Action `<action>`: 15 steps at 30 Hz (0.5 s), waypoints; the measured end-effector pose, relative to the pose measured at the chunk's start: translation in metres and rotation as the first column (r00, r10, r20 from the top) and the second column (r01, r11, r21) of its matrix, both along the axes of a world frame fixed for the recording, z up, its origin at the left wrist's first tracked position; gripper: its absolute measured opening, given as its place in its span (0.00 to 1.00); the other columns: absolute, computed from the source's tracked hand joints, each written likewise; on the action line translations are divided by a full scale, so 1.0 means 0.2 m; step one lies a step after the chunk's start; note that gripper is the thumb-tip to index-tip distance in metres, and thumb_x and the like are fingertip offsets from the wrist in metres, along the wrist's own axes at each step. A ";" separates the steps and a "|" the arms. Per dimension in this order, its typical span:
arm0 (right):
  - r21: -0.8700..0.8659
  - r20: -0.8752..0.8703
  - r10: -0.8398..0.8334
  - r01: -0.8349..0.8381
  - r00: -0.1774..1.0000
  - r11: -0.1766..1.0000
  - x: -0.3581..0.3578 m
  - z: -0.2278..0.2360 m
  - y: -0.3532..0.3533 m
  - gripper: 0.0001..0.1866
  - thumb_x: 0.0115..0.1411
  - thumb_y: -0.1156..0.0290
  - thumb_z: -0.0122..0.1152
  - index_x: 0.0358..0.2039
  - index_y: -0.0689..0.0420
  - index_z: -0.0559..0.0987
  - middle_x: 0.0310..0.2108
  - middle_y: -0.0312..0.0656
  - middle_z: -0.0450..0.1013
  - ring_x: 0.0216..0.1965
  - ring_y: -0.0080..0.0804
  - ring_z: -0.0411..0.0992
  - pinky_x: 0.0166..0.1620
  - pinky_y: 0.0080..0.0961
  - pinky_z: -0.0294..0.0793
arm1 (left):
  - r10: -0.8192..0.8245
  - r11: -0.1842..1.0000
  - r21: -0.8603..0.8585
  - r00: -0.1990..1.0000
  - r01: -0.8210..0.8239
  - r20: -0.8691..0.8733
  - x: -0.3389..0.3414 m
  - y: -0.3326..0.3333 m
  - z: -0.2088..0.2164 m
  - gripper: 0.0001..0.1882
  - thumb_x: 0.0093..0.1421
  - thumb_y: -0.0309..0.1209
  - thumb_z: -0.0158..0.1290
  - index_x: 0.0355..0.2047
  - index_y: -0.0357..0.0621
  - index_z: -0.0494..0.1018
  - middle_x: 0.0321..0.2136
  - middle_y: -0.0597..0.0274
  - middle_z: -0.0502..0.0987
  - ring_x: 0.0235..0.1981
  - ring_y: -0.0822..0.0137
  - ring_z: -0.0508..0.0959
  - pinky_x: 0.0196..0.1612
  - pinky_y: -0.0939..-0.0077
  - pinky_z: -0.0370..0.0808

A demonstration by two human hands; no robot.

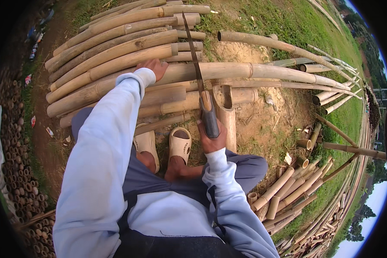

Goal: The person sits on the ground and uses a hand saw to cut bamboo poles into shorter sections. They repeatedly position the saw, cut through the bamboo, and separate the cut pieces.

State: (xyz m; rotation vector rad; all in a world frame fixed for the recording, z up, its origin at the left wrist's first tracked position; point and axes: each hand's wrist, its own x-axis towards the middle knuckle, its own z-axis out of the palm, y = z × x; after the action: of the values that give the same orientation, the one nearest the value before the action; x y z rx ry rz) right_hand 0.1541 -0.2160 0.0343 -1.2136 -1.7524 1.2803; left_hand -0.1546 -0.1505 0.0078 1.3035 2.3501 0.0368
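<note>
A long bamboo pole (228, 70) lies crosswise in front of me, above my sandalled feet. My left hand (154, 69) is clasped over it from above, its fingertips partly hidden. In my right hand (214, 137), closed around the dark handle, is a handsaw (196, 64). Its narrow blade points away from me and crosses the long pole to the right of my left hand. Whether the teeth have cut into the pole cannot be made out. Just right of the saw, a thick bamboo post (227, 124) with a hollowed end stands under the pole.
Cut bamboo lengths (129, 45) lie side by side at the far left. More long poles (284, 45) stretch right over grass. Short bamboo pieces (284, 191) are heaped at lower right, beside a bamboo frame (352, 149). Stacked bamboo ends (19, 172) line the left edge.
</note>
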 end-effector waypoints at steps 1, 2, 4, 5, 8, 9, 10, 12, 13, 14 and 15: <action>0.042 0.052 -0.025 0.023 0.998 0.999 0.07 0.08 -0.13 0.09 0.58 0.76 0.66 0.38 0.64 0.79 0.23 0.42 0.74 0.25 0.25 0.70 0.33 0.26 0.72 | -0.014 0.999 0.034 0.999 0.015 -0.043 -0.07 0.04 -0.02 0.34 0.68 0.52 0.36 0.49 0.35 0.79 0.55 0.39 0.75 0.57 0.40 0.75 0.63 0.54 0.69; -0.037 0.017 -0.021 0.022 1.000 0.999 0.21 0.07 -0.28 0.10 0.57 0.77 0.67 0.40 0.64 0.80 0.24 0.44 0.75 0.24 0.29 0.71 0.33 0.26 0.73 | 0.038 0.993 0.116 0.999 -0.035 -0.029 -0.07 0.01 -0.06 0.35 0.66 0.52 0.38 0.48 0.29 0.77 0.53 0.32 0.74 0.56 0.38 0.74 0.62 0.51 0.67; -0.004 0.128 -0.016 0.016 0.992 1.000 0.43 0.25 -0.53 0.11 0.56 0.78 0.68 0.41 0.64 0.80 0.26 0.46 0.76 0.25 0.32 0.74 0.34 0.26 0.74 | 0.024 1.000 -0.013 0.999 -0.023 0.044 -0.06 0.01 -0.01 0.34 0.66 0.52 0.38 0.47 0.29 0.78 0.52 0.33 0.75 0.56 0.39 0.74 0.61 0.51 0.67; -0.016 0.213 0.002 0.002 0.977 1.000 0.50 0.36 -0.61 0.11 0.57 0.78 0.67 0.41 0.64 0.80 0.26 0.47 0.76 0.26 0.34 0.77 0.34 0.28 0.75 | 0.027 1.000 -0.012 0.999 -0.026 0.025 -0.07 0.01 -0.01 0.34 0.66 0.52 0.38 0.46 0.30 0.78 0.52 0.34 0.75 0.56 0.39 0.75 0.61 0.51 0.68; -0.027 0.259 0.007 0.000 0.966 1.000 0.57 0.42 -0.67 0.12 0.56 0.79 0.66 0.42 0.64 0.81 0.27 0.49 0.77 0.29 0.37 0.80 0.36 0.28 0.76 | 0.034 0.999 0.042 0.999 -0.034 0.002 -0.06 0.01 -0.02 0.34 0.66 0.52 0.38 0.47 0.30 0.78 0.52 0.34 0.76 0.55 0.39 0.75 0.61 0.51 0.68; -0.005 0.262 0.007 -0.006 0.965 1.000 0.56 0.42 -0.64 0.12 0.56 0.79 0.66 0.42 0.64 0.81 0.27 0.49 0.77 0.29 0.38 0.80 0.37 0.28 0.76 | 0.038 0.999 0.034 0.999 -0.038 0.011 -0.06 0.04 0.01 0.34 0.66 0.52 0.38 0.48 0.31 0.78 0.52 0.34 0.75 0.55 0.39 0.75 0.61 0.50 0.67; 0.013 0.175 -0.017 0.015 0.984 1.000 0.49 0.31 -0.55 0.10 0.56 0.79 0.65 0.40 0.64 0.81 0.27 0.47 0.77 0.29 0.32 0.78 0.36 0.26 0.76 | 0.044 0.999 0.025 0.999 -0.044 0.019 -0.05 0.07 0.05 0.34 0.66 0.52 0.37 0.48 0.31 0.77 0.52 0.34 0.75 0.56 0.39 0.75 0.62 0.50 0.67; -0.061 0.107 0.037 -0.031 0.994 0.998 0.35 0.04 -0.28 0.06 0.56 0.79 0.65 0.35 0.64 0.80 0.24 0.42 0.76 0.26 0.21 0.72 0.32 0.24 0.72 | 0.034 0.999 -0.038 0.998 -0.032 0.054 0.02 -0.01 0.00 0.34 0.67 0.52 0.37 0.50 0.31 0.77 0.52 0.33 0.75 0.56 0.39 0.74 0.62 0.50 0.67; 0.012 0.006 -0.056 0.056 0.998 0.998 0.20 -0.05 -0.16 0.05 0.56 0.79 0.65 0.32 0.63 0.78 0.21 0.41 0.73 0.24 0.21 0.68 0.30 0.25 0.70 | 0.015 1.000 0.004 0.999 -0.015 0.044 0.02 0.05 0.02 0.34 0.67 0.52 0.37 0.50 0.32 0.77 0.52 0.33 0.75 0.56 0.39 0.74 0.62 0.50 0.66; 0.007 -0.002 -0.016 0.016 1.000 1.000 0.09 -0.14 -0.02 0.05 0.56 0.78 0.65 0.33 0.64 0.78 0.20 0.40 0.72 0.24 0.20 0.69 0.30 0.25 0.70 | 0.003 0.999 0.031 0.999 -0.004 0.032 0.03 0.08 0.03 0.34 0.67 0.52 0.37 0.51 0.32 0.76 0.53 0.32 0.75 0.57 0.39 0.74 0.62 0.50 0.66; 0.028 -0.022 -0.024 0.024 0.999 0.999 0.03 -0.14 0.05 0.05 0.57 0.78 0.66 0.33 0.63 0.78 0.21 0.41 0.73 0.25 0.20 0.69 0.31 0.25 0.71 | -0.014 1.000 0.018 0.999 0.013 0.043 0.04 0.09 0.03 0.34 0.67 0.51 0.37 0.51 0.32 0.76 0.53 0.32 0.74 0.57 0.39 0.74 0.63 0.50 0.66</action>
State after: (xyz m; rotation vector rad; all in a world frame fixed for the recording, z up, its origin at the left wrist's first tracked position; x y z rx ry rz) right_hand 0.1610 -0.2068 0.0070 -1.1972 -1.7301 1.2465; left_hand -0.1468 -0.1334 0.0139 1.3140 2.3098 0.0804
